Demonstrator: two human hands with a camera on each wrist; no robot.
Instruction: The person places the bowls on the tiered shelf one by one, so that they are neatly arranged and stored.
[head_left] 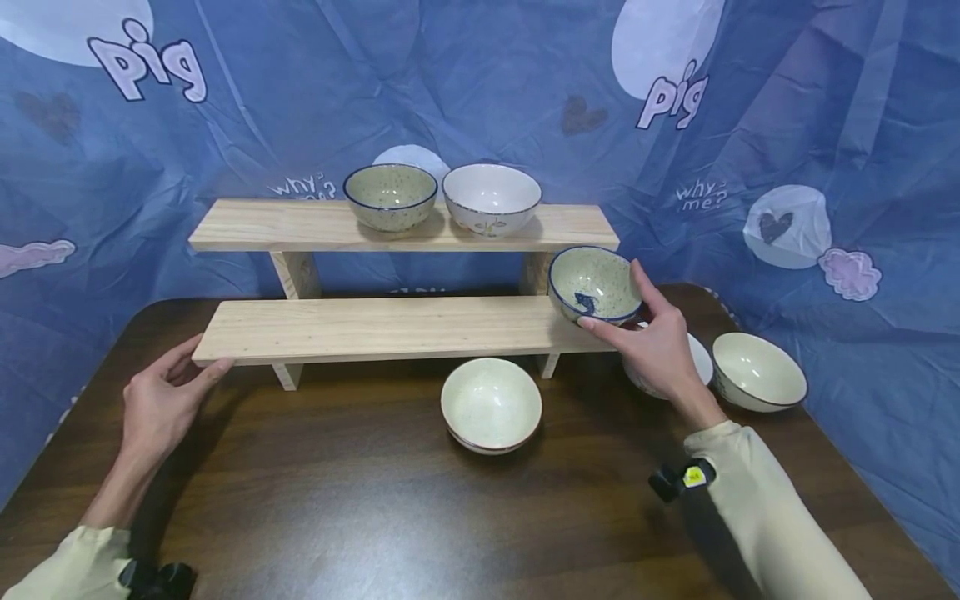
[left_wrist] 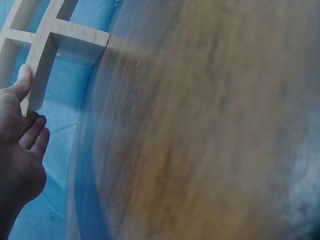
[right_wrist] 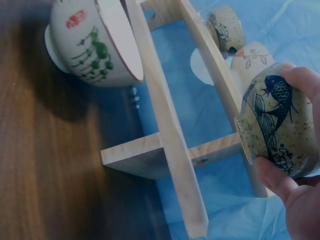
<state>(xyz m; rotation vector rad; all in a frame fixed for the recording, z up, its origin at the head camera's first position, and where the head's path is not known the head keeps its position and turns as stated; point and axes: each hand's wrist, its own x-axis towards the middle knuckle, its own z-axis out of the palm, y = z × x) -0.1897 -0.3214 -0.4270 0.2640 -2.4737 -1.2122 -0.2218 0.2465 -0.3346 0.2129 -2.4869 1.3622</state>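
My right hand (head_left: 662, 348) grips a speckled bowl (head_left: 596, 279) with a blue rim, thumb and fingers at its right side. This bowl is over the right end of the lower board of a two-tier wooden shelf (head_left: 382, 329). In the right wrist view a blue fish pattern shows on the bowl's outside, and a gap separates it from the lower board. My left hand (head_left: 159, 400) holds the left end of that lower board, its thumb at the front corner. On the upper board stand another blue-rimmed bowl (head_left: 392, 196) and a white bowl (head_left: 491, 196) with a leaf design.
A cream bowl (head_left: 491, 406) sits on the dark wooden table (head_left: 337, 500) before the shelf. To the right are a white bowl (head_left: 701, 360), partly hidden by my right hand, and a cream bowl (head_left: 759, 372). A blue printed cloth (head_left: 465, 83) hangs behind.
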